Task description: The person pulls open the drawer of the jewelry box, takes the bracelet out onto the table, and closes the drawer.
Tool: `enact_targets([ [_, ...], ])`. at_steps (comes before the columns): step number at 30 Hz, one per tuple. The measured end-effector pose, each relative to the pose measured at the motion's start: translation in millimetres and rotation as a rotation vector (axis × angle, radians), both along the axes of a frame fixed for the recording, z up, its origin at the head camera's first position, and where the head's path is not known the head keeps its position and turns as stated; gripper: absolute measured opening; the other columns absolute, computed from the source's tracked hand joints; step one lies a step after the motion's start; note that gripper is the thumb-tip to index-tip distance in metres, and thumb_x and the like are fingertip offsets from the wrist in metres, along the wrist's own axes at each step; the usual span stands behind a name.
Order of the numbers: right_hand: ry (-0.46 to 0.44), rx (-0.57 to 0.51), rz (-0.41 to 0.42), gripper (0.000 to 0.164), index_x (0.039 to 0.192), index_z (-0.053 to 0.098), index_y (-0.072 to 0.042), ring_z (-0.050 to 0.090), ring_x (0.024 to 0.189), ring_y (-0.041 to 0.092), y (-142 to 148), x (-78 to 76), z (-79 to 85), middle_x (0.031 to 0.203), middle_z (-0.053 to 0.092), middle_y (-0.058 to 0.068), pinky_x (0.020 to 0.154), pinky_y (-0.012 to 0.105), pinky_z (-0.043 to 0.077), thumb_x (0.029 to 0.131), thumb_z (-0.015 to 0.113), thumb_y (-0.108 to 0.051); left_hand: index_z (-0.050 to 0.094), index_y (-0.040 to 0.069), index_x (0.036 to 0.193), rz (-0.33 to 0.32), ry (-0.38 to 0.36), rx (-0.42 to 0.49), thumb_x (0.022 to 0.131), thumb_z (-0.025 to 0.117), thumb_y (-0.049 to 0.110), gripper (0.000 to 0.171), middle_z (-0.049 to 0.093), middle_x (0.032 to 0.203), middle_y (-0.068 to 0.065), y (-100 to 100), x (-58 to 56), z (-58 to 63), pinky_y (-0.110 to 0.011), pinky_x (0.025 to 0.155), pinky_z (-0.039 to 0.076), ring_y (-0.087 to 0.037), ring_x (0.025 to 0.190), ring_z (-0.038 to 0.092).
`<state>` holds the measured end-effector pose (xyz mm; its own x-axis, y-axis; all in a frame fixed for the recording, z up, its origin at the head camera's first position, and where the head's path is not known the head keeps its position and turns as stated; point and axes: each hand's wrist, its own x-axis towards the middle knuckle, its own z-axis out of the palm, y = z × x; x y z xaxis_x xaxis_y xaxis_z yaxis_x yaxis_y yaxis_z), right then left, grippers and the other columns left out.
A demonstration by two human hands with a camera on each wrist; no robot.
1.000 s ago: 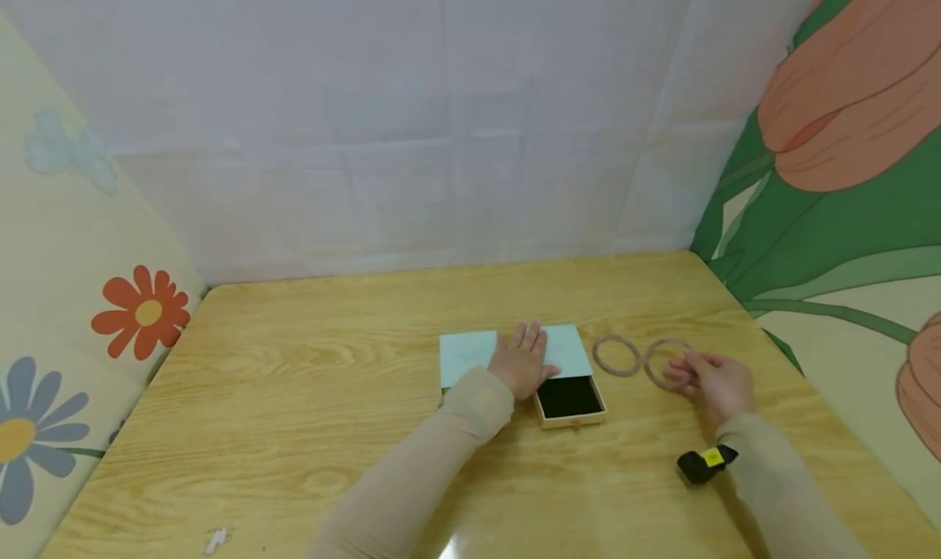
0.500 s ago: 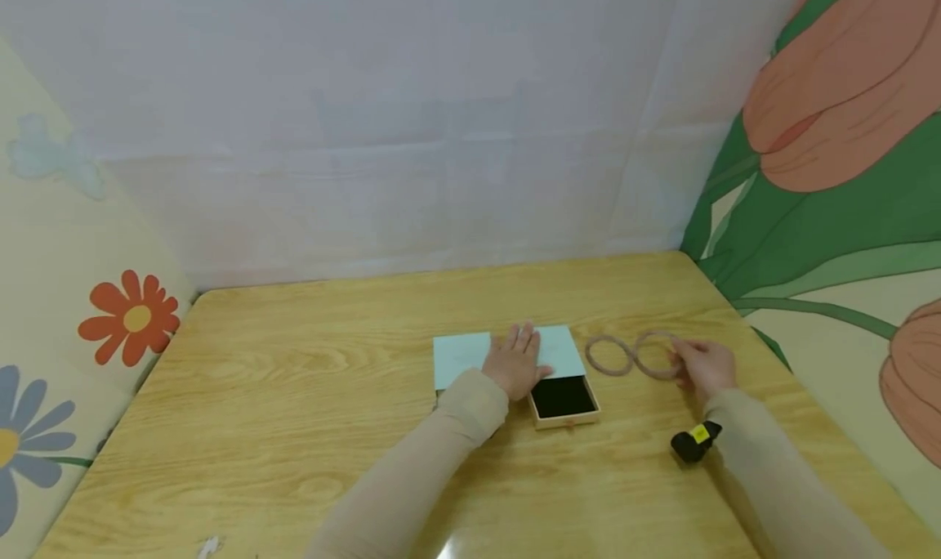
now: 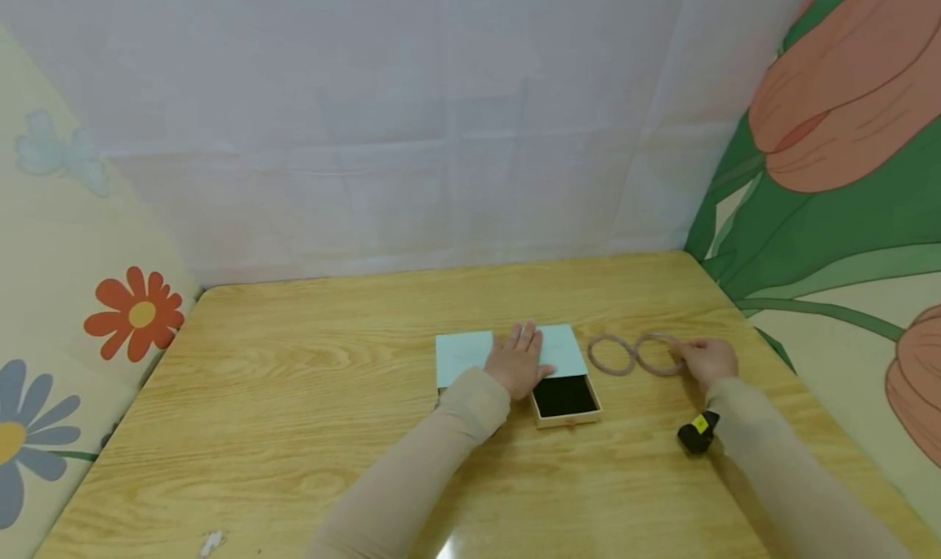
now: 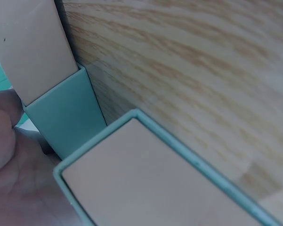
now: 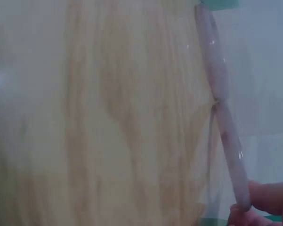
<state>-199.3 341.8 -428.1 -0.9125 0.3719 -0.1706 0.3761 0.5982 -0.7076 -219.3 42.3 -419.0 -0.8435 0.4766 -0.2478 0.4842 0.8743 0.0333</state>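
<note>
Two pale turquoise boxes stand side by side: a left box (image 3: 461, 356) and a right box (image 3: 562, 351). My left hand (image 3: 517, 364) lies flat with spread fingers across both tops. From the right box a beige-rimmed drawer (image 3: 566, 420) with a black inside is pulled out toward me. In the left wrist view, a turquoise box (image 4: 70, 115) edges a beige drawer front (image 4: 146, 179). My right hand (image 3: 709, 361) pinches the right edge of a mauve bangle (image 3: 657, 373) between thumb and finger. A second bangle (image 3: 613, 373) lies against its left side.
The wood-grain table (image 3: 331, 395) bears a small white scrap (image 3: 211, 543) near its front left. A white cloth (image 3: 441, 134) hangs behind, and flower-printed panels (image 3: 845, 216) flank both sides. A black device with a yellow label (image 3: 697, 432) is strapped at the right wrist.
My right hand's fingers have drawn back from over the right bangle to its outer edge, and that bangle has shifted slightly. My left hand stays on the boxes.
</note>
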Motion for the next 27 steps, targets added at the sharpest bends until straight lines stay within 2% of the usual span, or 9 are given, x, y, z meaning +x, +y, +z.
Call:
enact_targets([
  [5,-0.02,0.052,0.032,0.045,0.115,0.059,0.019,0.053,0.103,0.046,1.7,-3.4,2.6,0.113,0.058,0.036,0.082,0.047,0.047,0.098,0.055,-0.023,0.015,0.013,0.157,-0.002,0.005,0.004,0.104,0.026,0.05,0.067,0.005,0.163,-0.003,0.4,-1.0,-1.8,-0.049,0.117,0.015,-0.022,0.148,0.005],
  [11,-0.042,0.053,0.059,0.046,0.113,0.06,0.018,0.053,0.101,0.043,5.5,-6.7,2.2,0.112,0.058,0.035,0.073,0.037,0.046,0.097,0.057,-0.025,0.014,0.014,0.158,-0.005,0.007,-0.008,0.103,0.026,0.051,0.067,0.003,0.163,-0.003,1.4,-2.3,-4.3,-0.048,0.117,0.015,-0.021,0.148,0.003],
  [15,-0.064,0.042,0.068,0.048,0.114,0.059,0.018,0.053,0.101,0.043,8.3,-9.9,0.7,0.114,0.057,0.035,0.075,0.04,0.046,0.096,0.058,-0.027,0.014,0.013,0.158,-0.005,0.004,-0.005,0.104,0.026,0.05,0.066,0.003,0.163,-0.003,1.1,-1.6,-3.4,-0.048,0.117,0.015,-0.021,0.148,0.004],
  [19,-0.064,0.066,0.099,0.048,0.11,0.06,0.02,0.055,0.091,0.037,11.2,-14.0,1.3,0.104,0.061,0.032,0.067,0.035,0.046,0.095,0.059,-0.026,0.014,0.013,0.157,-0.007,0.002,-0.002,0.104,0.026,0.049,0.065,0.004,0.163,-0.003,-0.5,1.9,2.9,-0.047,0.117,0.016,-0.021,0.148,0.004],
  [23,-0.063,0.093,0.123,0.044,0.1,0.063,0.019,0.054,0.077,0.028,13.3,-17.5,2.1,0.089,0.063,0.023,0.058,0.03,0.043,0.094,0.06,-0.024,0.015,0.013,0.157,-0.01,0.002,-0.011,0.104,0.026,0.049,0.065,0.006,0.163,-0.004,-1.6,5.8,11.1,-0.046,0.117,0.017,-0.021,0.148,0.006],
  [27,-0.079,0.103,0.145,0.043,0.101,0.063,0.018,0.053,0.075,0.026,13.2,-19.4,3.3,0.089,0.063,0.022,0.057,0.03,0.042,0.093,0.06,-0.024,0.016,0.012,0.157,-0.012,0.004,-0.018,0.105,0.026,0.048,0.064,0.007,0.163,-0.004,-1.8,6.3,12.0,-0.045,0.117,0.017,-0.021,0.148,0.007],
])
